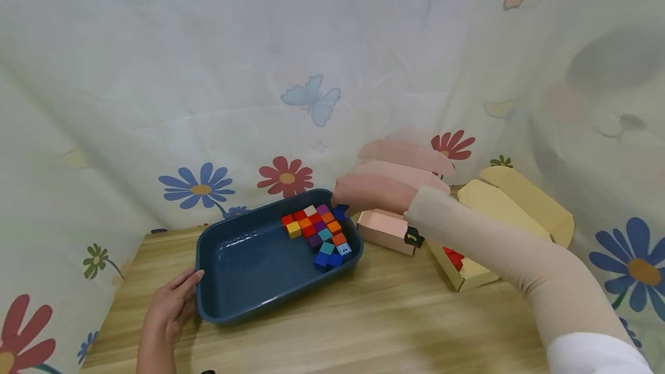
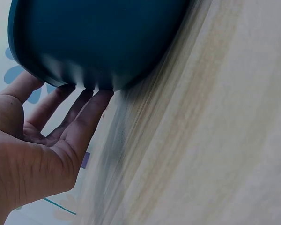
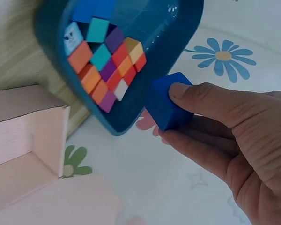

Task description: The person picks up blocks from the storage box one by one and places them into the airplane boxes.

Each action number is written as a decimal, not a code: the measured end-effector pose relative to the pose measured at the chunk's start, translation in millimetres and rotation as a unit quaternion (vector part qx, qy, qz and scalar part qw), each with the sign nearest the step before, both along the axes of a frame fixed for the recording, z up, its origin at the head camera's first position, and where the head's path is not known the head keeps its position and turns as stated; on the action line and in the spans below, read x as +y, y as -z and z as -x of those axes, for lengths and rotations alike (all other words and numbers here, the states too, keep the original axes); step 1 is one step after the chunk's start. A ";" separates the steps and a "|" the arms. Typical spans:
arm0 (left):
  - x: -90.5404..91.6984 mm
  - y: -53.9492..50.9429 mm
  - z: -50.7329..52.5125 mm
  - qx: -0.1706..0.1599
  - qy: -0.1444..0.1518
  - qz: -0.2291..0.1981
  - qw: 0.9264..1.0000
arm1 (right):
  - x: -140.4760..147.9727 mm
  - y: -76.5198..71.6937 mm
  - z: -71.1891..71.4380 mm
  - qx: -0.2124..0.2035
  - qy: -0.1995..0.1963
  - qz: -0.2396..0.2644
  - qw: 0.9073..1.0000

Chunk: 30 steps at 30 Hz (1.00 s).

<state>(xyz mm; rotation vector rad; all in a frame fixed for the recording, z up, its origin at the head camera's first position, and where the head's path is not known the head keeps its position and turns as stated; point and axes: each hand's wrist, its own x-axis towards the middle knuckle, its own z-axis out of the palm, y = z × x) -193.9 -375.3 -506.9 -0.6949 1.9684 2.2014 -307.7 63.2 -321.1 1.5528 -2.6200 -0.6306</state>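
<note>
In the right wrist view, a blue cube (image 3: 169, 101) is pinched between the thumb and fingers of my right hand (image 3: 225, 126). The head view shows this hand (image 1: 358, 192) over the far right corner of a dark blue tray (image 1: 254, 305), partly blurred. Colored cubes (image 1: 318, 227) in red, orange, purple, teal, blue, yellow and white lie grouped at the tray's right end. My left hand (image 1: 172, 305) holds the tray's left end, thumb at the rim; the left wrist view shows its fingertips against the outer wall (image 2: 93, 47).
Right of the tray is an open pink box (image 1: 384, 229) with a black piece at its end. Beyond it stands an open yellow box (image 1: 478, 273) with red pieces inside. A flowered cloth (image 1: 234, 103) hangs behind the wooden table (image 1: 395, 316).
</note>
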 end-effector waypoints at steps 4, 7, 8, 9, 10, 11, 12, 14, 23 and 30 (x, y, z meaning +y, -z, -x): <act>1.7 0.3 -1.7 0.002 0.006 0.006 1.000 | 27.3 -0.5 -11.1 0.093 -0.018 0.016 0.995; 2.7 0.8 -1.9 0.000 0.006 0.008 1.000 | 44.9 -1.5 -17.3 0.188 -0.018 0.021 0.982; 2.9 0.8 -1.9 0.001 0.007 0.007 1.000 | 50.1 -1.3 -18.9 0.219 -0.015 0.020 0.975; 3.0 0.8 -1.7 0.002 0.006 0.005 1.000 | 55.0 -0.7 -20.0 0.241 -0.013 0.019 0.970; 2.9 0.8 -1.7 0.003 0.009 0.004 1.000 | 59.2 0.0 -20.7 0.271 -0.014 0.001 0.963; 2.8 0.6 -1.6 0.003 0.009 0.003 1.000 | 63.2 1.7 -21.0 0.257 -0.024 0.004 0.966; 2.6 0.4 -1.4 0.002 0.009 0.003 1.000 | 67.1 3.8 -21.1 0.235 -0.033 0.003 0.972; 1.9 -0.2 -1.1 0.000 0.008 0.005 1.000 | 73.8 8.2 -20.3 0.175 -0.048 -0.006 0.983; -2.2 -1.2 1.9 -0.006 -0.011 0.008 1.000 | 97.7 21.7 -10.9 -0.026 0.004 0.079 0.997; 0.4 0.1 2.5 -0.006 -0.007 -0.007 1.000 | 118.9 29.4 -14.1 -0.084 0.057 0.077 0.992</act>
